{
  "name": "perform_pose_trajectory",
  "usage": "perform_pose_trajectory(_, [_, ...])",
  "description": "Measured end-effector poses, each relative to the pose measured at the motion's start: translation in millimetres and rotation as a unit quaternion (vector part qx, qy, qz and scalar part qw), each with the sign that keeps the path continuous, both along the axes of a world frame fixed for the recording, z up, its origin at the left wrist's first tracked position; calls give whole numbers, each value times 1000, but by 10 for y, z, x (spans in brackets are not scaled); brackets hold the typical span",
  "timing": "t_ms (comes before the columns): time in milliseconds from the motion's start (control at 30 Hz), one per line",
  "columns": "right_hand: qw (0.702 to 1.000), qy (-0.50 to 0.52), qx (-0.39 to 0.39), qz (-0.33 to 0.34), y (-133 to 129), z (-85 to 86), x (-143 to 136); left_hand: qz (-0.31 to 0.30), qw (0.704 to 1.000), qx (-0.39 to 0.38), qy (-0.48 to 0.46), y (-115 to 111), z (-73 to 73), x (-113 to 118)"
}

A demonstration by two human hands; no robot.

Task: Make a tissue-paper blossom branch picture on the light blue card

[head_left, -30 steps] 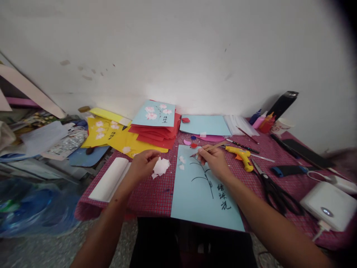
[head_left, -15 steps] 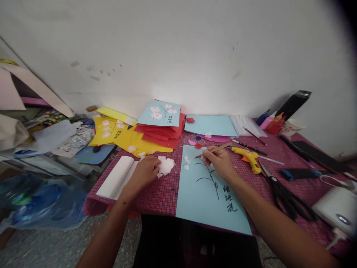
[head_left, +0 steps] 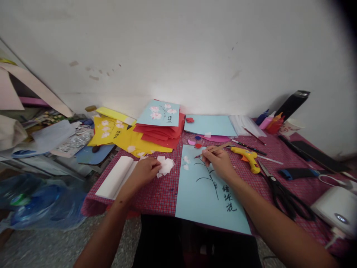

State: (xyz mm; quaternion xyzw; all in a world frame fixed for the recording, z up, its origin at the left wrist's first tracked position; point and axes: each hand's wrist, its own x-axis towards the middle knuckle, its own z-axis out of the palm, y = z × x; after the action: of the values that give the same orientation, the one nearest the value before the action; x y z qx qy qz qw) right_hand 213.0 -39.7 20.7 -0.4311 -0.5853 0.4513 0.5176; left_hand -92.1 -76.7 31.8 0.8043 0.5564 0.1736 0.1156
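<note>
My right hand point(head_left: 216, 160) grips a slim brush point(head_left: 199, 155), its dark tip slanting down to the light blue sheet point(head_left: 195, 203). Black painted stems and black handwritten characters mark that sheet, and small white paper petals point(head_left: 186, 160) lie near its upper left. At the left edge of a pile of white paper pieces point(head_left: 166, 166), my left hand point(head_left: 146, 169) has its fingers pinched together on the paper; how many pieces they hold is hidden. A folded white paper point(head_left: 113, 178) lies just left of that hand.
Behind are a stack of red cards point(head_left: 161, 136) topped by a blue flower card point(head_left: 159, 113), and yellow cards point(head_left: 111, 132). To the right lie a yellow glue gun point(head_left: 248, 156), black-handled scissors point(head_left: 287, 197), a blue-black-handled tool point(head_left: 298, 174) and paint bottles point(head_left: 275, 124).
The left fingers have shifted slightly at the edge of the white pile. My right hand and the brush stay almost in place; the whole view drifts a little.
</note>
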Motion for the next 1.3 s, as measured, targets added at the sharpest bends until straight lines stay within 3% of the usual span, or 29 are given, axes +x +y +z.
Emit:
perform_pose_trajectory(367, [1000, -9, 1, 5, 6, -18, 2, 3, 1000, -7, 5, -10, 2, 9])
perform_pose_trajectory(667, [1000, -1, 7, 9, 15, -25, 6, 72, 991, -23, -115, -7, 74, 76])
perform_pose_trajectory(833, [1000, 5, 9, 6, 14, -19, -1, 102, 969, -44, -221, 37, 99, 102])
perform_pose_trajectory(933, [1000, 11, 11, 6, 16, -15, -6, 112, 947, -61, -294, 82, 79, 119])
perform_pose_trajectory(1033, [1000, 14, 14, 11, 12, -8, -13, 105, 907, -103, -394, 121, 43, 222])
perform_pose_trajectory(1300, [996, 57, 35, 61, -36, 42, -4, 64, 768, -223, -597, 188, -47, 930])
